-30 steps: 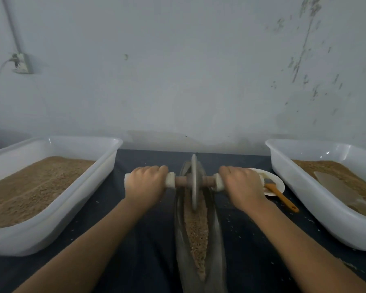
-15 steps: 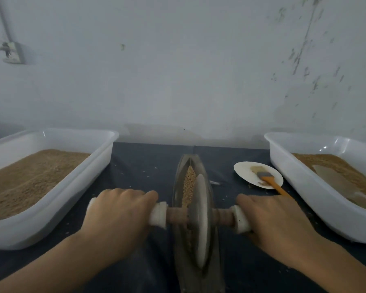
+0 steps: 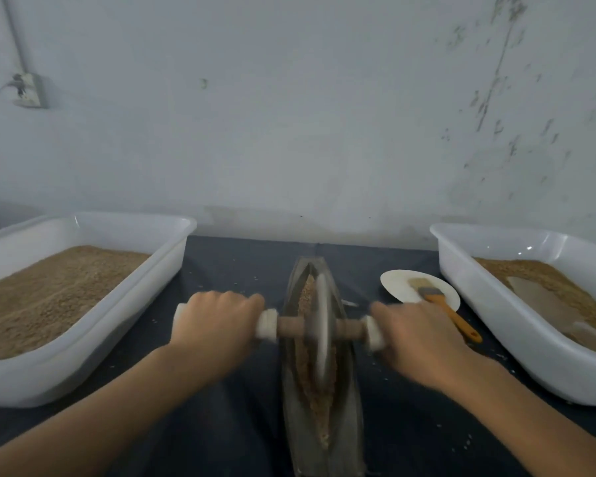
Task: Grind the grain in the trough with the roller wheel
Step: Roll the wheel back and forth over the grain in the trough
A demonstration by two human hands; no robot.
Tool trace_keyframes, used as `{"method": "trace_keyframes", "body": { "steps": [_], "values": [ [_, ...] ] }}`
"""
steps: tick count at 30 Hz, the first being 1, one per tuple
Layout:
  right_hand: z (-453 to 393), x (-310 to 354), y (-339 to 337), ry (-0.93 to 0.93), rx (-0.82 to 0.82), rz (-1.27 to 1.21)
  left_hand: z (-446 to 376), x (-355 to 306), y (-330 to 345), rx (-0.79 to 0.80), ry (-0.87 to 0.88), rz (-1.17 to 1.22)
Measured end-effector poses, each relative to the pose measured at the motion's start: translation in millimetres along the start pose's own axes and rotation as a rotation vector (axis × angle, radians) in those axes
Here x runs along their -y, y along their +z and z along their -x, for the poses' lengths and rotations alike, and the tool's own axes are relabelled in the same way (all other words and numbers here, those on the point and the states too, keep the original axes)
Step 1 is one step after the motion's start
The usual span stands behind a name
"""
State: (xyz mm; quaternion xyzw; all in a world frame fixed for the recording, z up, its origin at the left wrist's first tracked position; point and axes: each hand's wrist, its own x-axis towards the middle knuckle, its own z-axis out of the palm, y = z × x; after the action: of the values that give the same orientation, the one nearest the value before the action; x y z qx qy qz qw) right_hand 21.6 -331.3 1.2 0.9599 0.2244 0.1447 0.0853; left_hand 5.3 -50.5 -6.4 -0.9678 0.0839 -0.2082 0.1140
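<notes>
A narrow boat-shaped metal trough [image 3: 353,404] lies lengthwise on the dark table in the middle, with brown grain [image 3: 310,383] along its groove. The roller wheel [image 3: 321,325], a thin disc on a wooden axle with white handle ends, stands upright in the trough around its middle. My left hand [image 3: 217,327] grips the left handle. My right hand [image 3: 417,339] grips the right handle. Both hands and the wheel are blurred by motion.
A white tub [image 3: 83,342] of grain stands on the left. Another white tub [image 3: 496,325] on the right holds grain and a flat scoop [image 3: 551,304]. A small white plate [image 3: 398,284] with an orange-handled brush [image 3: 451,313] sits between trough and right tub. A wall is close behind.
The wheel went from the trough's far end toward me, then back away to about the middle. Both hands kept their grip on the handles.
</notes>
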Motion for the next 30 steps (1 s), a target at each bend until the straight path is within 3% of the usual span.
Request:
{"method": "trace_keyframes", "body": {
  "steps": [3,6,9,13,17,21,24,28,30],
  "values": [
    [32.9,-0.8,-24.5,-0.043,0.152,-0.102,34.8,2.2,-28.4,-0.053,0.107,-0.012],
    [34.0,2.1,-28.3,-0.043,0.206,-0.103,33.5,3.4,-33.5,0.050,0.118,0.003],
    [8.0,1.5,-5.8,0.009,0.069,-0.091,2.8,-2.3,-14.2,0.026,0.059,-0.024],
    [-44.9,-8.1,21.6,0.079,-0.191,0.101,-52.5,-1.5,17.8,-0.081,-0.047,-0.016],
    [-57.9,-11.7,28.6,0.107,-0.198,0.091,-60.1,1.2,22.4,-0.112,-0.032,-0.046],
    [-3.3,-7.3,10.5,0.020,-0.049,-0.006,-7.8,3.8,2.8,-0.055,0.062,0.009],
    [41.9,0.0,-22.1,-0.046,-0.083,0.032,36.4,7.1,-25.0,-0.132,0.212,0.048],
    [48.8,0.6,-38.9,-0.020,0.114,0.010,46.0,11.2,-32.6,-0.020,0.163,0.031],
    [30.7,0.2,-25.3,-0.004,0.076,0.009,27.4,7.0,-15.6,-0.002,0.094,0.035]
  ]
}}
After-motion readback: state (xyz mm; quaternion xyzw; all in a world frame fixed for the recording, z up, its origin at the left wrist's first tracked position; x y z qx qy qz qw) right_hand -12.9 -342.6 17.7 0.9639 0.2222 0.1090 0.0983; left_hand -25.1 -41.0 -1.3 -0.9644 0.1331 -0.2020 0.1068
